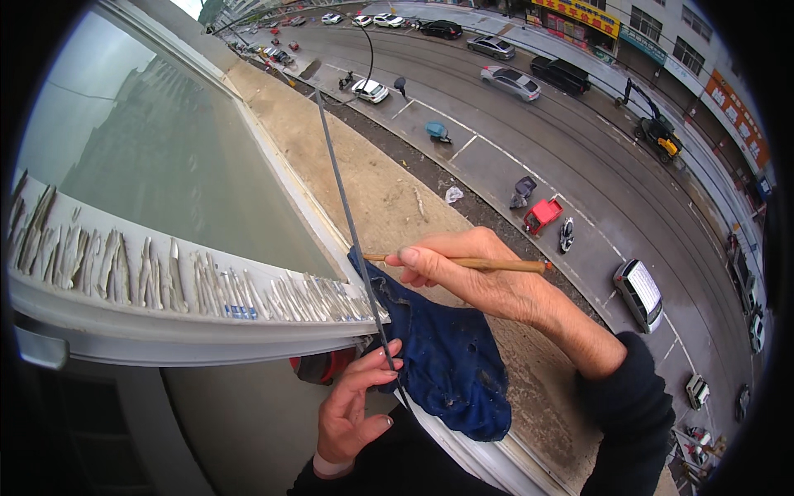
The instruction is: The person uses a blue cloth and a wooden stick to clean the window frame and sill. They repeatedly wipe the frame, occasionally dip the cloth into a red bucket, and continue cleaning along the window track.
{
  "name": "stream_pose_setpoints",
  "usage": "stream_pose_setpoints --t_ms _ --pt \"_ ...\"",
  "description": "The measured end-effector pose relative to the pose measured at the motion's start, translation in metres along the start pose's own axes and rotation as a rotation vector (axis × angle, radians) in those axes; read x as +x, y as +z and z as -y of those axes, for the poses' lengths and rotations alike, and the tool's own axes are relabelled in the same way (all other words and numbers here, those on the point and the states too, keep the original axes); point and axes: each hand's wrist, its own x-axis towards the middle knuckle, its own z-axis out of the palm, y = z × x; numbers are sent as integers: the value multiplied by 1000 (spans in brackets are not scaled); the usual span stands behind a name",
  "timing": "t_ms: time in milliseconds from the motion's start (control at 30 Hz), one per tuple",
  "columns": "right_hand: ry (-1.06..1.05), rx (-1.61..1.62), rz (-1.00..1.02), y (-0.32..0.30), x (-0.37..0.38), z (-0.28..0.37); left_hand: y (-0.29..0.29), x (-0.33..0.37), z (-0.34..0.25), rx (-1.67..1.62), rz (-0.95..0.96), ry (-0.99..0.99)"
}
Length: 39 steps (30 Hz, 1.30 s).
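Observation:
My right hand (463, 269) is closed around a slim brown wooden stick (509, 265). Its thin end points left, over the corner of a white window frame (190, 335); what it is used as cannot be told. Lower down, my left hand (356, 405) has its fingertips against a long, thin dark strip (343, 182), with the thumb held apart. That strip slants up past the frame's corner. Beneath both hands a worn navy cloth (455, 355) drapes over the sill. Many greyish slivers (116, 264) stand in a row along the frame.
Glass (182, 165) fills the window sash at left. Past the sill runs a tan ledge (306, 132), and far below it a street (538, 124) with parked cars, a red three-wheeler (542, 216) and an excavator (657, 132). A red and black object (322, 365) sits under the frame.

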Motion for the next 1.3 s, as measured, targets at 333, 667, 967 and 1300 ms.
stream_pose_setpoints --t_ms 333,667,967,1300 --pt "-89 -135 -129 27 37 10 6 -8 -2 106 -186 11" --pt "-114 -119 -8 20 7 36 5 -8 -1 381 -131 -23" --pt "-88 -86 -103 41 -34 34 2 -5 2 765 -74 46" --pt "-105 -194 -93 39 -46 51 1 -1 5 563 8 87"
